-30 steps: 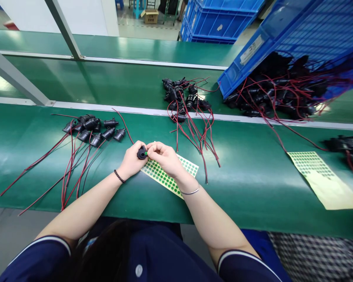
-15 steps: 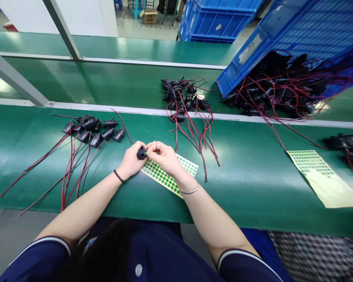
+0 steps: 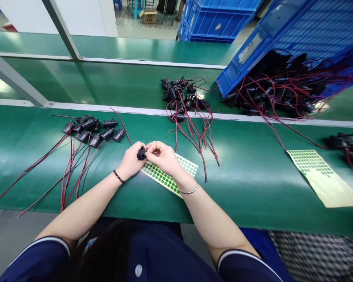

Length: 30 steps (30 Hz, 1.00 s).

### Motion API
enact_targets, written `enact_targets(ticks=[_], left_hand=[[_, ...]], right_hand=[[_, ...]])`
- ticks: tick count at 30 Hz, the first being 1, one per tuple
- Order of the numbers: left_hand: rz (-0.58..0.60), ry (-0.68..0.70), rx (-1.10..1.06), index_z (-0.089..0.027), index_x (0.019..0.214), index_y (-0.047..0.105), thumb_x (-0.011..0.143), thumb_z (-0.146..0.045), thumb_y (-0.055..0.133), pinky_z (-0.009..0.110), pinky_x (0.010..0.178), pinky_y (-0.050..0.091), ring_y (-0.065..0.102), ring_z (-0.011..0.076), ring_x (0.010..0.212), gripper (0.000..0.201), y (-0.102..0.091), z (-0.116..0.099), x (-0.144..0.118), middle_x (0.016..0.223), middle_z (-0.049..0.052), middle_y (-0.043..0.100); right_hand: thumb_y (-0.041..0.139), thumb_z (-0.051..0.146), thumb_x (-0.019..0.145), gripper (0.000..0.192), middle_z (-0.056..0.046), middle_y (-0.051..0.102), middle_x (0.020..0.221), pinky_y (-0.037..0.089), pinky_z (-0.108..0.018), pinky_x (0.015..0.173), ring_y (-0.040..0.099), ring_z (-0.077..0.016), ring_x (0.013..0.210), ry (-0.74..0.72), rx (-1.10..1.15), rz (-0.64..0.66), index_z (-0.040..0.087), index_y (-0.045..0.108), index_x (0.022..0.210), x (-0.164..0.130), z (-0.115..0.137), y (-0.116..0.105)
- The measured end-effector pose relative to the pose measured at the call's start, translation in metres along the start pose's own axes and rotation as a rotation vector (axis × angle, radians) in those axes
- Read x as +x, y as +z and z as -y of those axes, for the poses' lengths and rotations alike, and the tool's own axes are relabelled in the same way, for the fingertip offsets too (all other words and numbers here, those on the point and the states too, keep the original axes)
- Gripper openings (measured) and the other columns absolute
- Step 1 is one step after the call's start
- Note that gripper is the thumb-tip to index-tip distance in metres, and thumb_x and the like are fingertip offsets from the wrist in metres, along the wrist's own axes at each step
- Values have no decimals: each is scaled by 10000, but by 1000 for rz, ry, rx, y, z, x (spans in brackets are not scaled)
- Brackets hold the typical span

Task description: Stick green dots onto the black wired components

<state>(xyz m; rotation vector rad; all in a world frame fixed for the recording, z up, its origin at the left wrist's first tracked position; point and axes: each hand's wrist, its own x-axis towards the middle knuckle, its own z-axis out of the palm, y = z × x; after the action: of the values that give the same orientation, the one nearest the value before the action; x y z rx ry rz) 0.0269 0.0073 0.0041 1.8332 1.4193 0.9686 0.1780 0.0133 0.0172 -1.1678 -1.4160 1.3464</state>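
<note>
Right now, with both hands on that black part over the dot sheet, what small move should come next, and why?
Probably set the black connector with the row of wired connectors at left. The left hand grips it, the right hand presses its face, and no green dot shows there.

Tipped blue crate (image 3: pixel 282 35) spilling wired parts; second sticker sheet (image 3: pixel 323 178) right.

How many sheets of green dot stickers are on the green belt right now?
2. One yellow sheet of green dot stickers lies partly under the person's hands; the other sheet, its near part bare, lies at the right. More may be hidden.
</note>
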Motion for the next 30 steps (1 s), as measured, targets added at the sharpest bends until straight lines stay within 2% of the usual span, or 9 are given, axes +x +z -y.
enact_targets(ticks=[4, 7, 14, 30], left_hand=[[-10, 23, 42, -214, 828, 531, 689, -109, 552, 284, 739, 473, 584, 164, 767, 175, 0, 1, -1, 827, -1, 639], [-21, 38, 64, -215, 835, 541, 688, -99, 549, 293, 755, 479, 590, 169, 780, 188, -1, 2, -1, 842, 7, 644], [-34, 40, 2, -207, 827, 533, 671, -98, 546, 276, 723, 477, 586, 158, 764, 191, -1, 1, -2, 831, 2, 641], [-77, 45, 12, -212, 822, 536, 687, -106, 555, 288, 740, 475, 586, 165, 782, 173, 0, 2, -4, 825, 4, 630]], right_hand=[[710, 250, 636, 183, -11, 682, 828, 533, -315, 718, 628, -148, 721, 60, 87, -1, 210, 596, 774, 0, 0, 3], [706, 261, 657, 146, -11, 671, 801, 537, -320, 746, 629, -151, 737, 38, 96, -11, 206, 608, 750, 0, 1, 5], [729, 240, 609, 215, -20, 669, 880, 541, -311, 720, 629, -135, 725, 56, 165, 27, 195, 628, 793, -2, 4, 4], [710, 206, 618, 208, -15, 660, 886, 547, -310, 739, 631, -138, 753, 46, 170, 22, 200, 631, 810, -4, 6, 5]])
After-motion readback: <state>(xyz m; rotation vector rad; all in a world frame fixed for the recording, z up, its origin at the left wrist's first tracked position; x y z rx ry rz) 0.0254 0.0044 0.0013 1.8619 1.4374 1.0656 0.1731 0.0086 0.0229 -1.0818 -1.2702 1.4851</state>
